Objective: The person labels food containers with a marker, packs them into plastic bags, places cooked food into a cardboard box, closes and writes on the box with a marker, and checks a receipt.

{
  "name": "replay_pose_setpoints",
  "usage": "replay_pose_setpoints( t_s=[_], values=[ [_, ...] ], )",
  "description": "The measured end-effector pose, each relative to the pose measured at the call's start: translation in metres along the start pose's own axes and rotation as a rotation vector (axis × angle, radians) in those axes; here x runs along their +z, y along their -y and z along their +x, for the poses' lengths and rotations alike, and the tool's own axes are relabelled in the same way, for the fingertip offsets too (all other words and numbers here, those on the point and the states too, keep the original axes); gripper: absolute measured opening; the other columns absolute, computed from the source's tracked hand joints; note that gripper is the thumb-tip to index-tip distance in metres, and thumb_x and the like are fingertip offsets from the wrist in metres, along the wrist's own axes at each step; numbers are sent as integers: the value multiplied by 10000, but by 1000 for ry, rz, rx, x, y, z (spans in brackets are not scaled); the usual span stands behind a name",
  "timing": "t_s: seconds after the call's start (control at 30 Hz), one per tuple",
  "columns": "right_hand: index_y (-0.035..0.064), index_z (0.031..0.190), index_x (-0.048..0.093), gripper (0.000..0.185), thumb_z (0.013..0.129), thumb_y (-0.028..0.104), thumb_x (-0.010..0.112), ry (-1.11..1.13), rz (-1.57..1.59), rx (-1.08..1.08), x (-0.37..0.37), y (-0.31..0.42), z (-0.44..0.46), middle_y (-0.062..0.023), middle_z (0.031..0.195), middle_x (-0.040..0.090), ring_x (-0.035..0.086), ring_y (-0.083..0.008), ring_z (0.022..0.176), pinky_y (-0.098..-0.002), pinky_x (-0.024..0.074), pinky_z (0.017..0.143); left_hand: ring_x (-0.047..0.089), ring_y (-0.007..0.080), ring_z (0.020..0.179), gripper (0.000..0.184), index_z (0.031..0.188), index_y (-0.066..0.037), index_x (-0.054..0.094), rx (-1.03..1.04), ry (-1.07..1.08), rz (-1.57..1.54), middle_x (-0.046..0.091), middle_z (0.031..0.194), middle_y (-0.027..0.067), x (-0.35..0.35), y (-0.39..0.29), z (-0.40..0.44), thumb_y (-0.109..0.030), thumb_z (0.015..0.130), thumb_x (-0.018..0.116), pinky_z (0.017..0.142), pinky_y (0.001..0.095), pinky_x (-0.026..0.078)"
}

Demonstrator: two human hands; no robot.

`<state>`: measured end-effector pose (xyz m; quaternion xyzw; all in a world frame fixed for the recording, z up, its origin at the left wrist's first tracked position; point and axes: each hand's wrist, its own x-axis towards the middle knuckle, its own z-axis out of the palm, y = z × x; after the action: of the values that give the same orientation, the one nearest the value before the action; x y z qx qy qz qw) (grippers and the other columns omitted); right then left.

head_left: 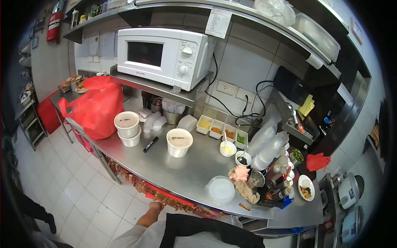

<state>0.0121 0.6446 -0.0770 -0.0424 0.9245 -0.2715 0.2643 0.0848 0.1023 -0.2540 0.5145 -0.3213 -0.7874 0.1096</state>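
My left hand hangs low at the table's front edge; it is small and foreshortened, so its fingers cannot be made out. My right hand is out of view. On the steel table, nearest that hand, lies a black marker. To its left, two round white tubs are stacked, the upper tub with handwriting on its lid. Right of the marker stands another lidded white tub, also written on. A clear round plastic lid lies near the front edge, beside a crumpled beige cloth.
A red plastic bag fills the table's left end. A white microwave sits on a raised shelf. Small trays of chopped ingredients, bowls, stacked clear lids and bottles crowd the right. At the left, a person's leg shows.
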Motion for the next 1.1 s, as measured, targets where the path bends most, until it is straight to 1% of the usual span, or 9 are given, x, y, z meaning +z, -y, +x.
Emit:
replay_pose_setpoints(
  t_s=[0.13,0.3,0.37,0.47,0.53,0.73,0.83,0.97,1.1],
  values=[
    [45,891,675,250,788,273,680,64,41,-248,-5,53,19,-21,700,630,566,-90,657,-271,452,605,650,204,622,274,652,-107,658,357,-143,1596,665,731,99,-82,-7,-79,-352,773,639,571,328,516],
    [51,845,655,54,800,81,656,148,91,-553,-44,238,-5,-19,680,588,570,-89,685,-240,451,608,658,234,666,358,763,-81,676,502,-49,1166,681,741,74,-188,20,-123,-425,684,738,651,348,520],
    [42,869,646,111,773,88,675,108,31,-979,-49,301,-17,-69,756,605,591,-149,660,-277,472,609,661,223,670,356,795,-72,673,616,-104,1139,684,756,66,-131,-17,-172,-399,686,759,642,336,519],
    [44,945,620,214,750,118,672,185,-139,-1241,-44,364,-39,-125,828,617,603,-270,727,-346,487,659,632,160,638,229,817,-27,630,1028,274,877,659,734,79,-5,-97,-260,-223,763,734,599,280,501],
    [69,1031,597,295,744,100,660,136,-207,-1248,-41,380,-57,-125,836,620,605,-288,750,-365,487,684,639,134,688,203,847,-19,618,1256,445,888,650,770,82,62,-133,-312,-176,774,723,625,260,507],
    [138,1192,543,476,740,98,687,48,-7,-1091,-59,360,-62,-106,838,638,611,-276,692,-345,497,634,624,137,853,511,1245,-43,431,1016,973,567,619,977,115,118,-142,-346,-72,803,685,780,269,517],
    [127,1167,568,448,743,116,711,-63,81,-937,-85,329,-68,-93,792,640,594,-184,605,-296,491,574,624,162,872,567,1275,-77,423,781,905,754,619,1009,111,97,-134,-306,-210,801,703,761,280,506],
    [37,1080,609,320,768,60,677,-433,207,-745,-134,272,-73,-68,746,643,593,-124,630,-267,485,585,541,316,1071,578,1299,-83,417,1088,915,1564,534,1171,186,53,-136,-246,-242,804,668,885,370,455],
    [41,1135,520,350,799,-18,597,-781,397,-624,-198,238,-118,-48,766,615,572,-110,703,-254,476,634,462,342,1159,584,1299,-88,427,1066,939,1431,480,1241,196,81,-163,-258,-285,798,654,952,411,393]
  ],
)
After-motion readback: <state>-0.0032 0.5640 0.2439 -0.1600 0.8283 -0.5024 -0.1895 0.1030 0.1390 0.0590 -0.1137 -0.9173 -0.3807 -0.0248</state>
